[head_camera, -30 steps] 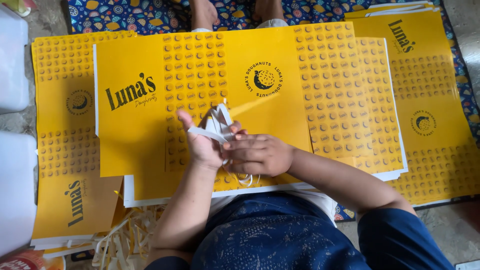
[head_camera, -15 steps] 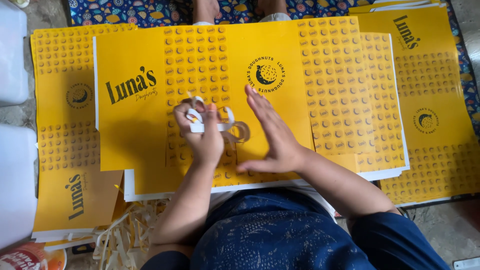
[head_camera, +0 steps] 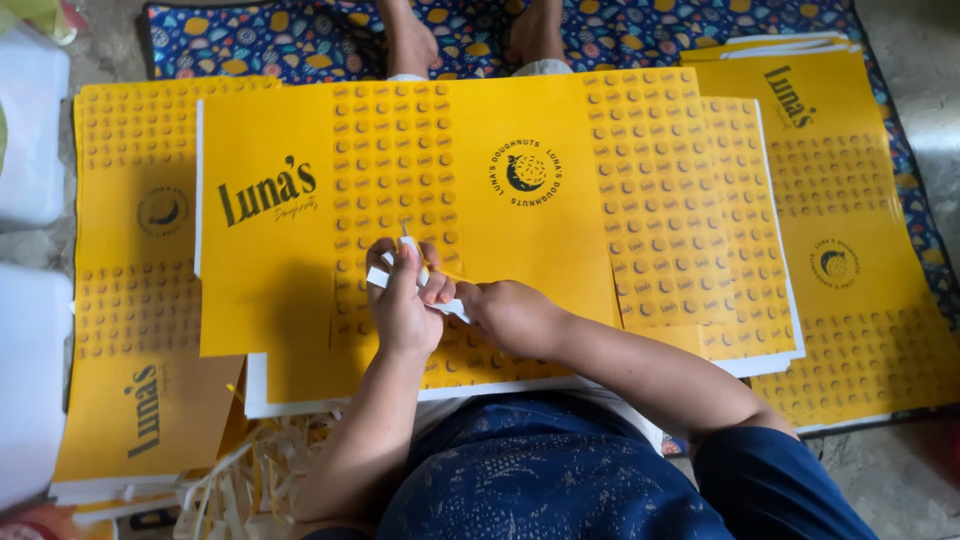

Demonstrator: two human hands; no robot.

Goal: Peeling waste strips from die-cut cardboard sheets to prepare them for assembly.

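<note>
A large yellow printed sheet [head_camera: 300, 250] lies flat on a stack of similar sheets in front of me. Over its lower middle, my left hand [head_camera: 402, 305] and my right hand [head_camera: 512, 315] meet. Both pinch a narrow white paper strip [head_camera: 378, 277], which runs from the left fingers across to the right fist. The strip's far end sticks up between the left fingers. Most of the strip is hidden inside the hands.
More yellow printed sheets lie stacked at the left [head_camera: 130, 180] and the right [head_camera: 850, 220]. A heap of loose pale strips [head_camera: 240, 480] sits at lower left. White containers [head_camera: 30, 140] stand at the left edge. Another person's bare feet [head_camera: 415, 40] rest on a patterned mat [head_camera: 250, 35] beyond.
My right hand, spread flat on the sheet half a second ago, has closed and moved left to grip the strip. The left hand has lowered slightly with the strip.
</note>
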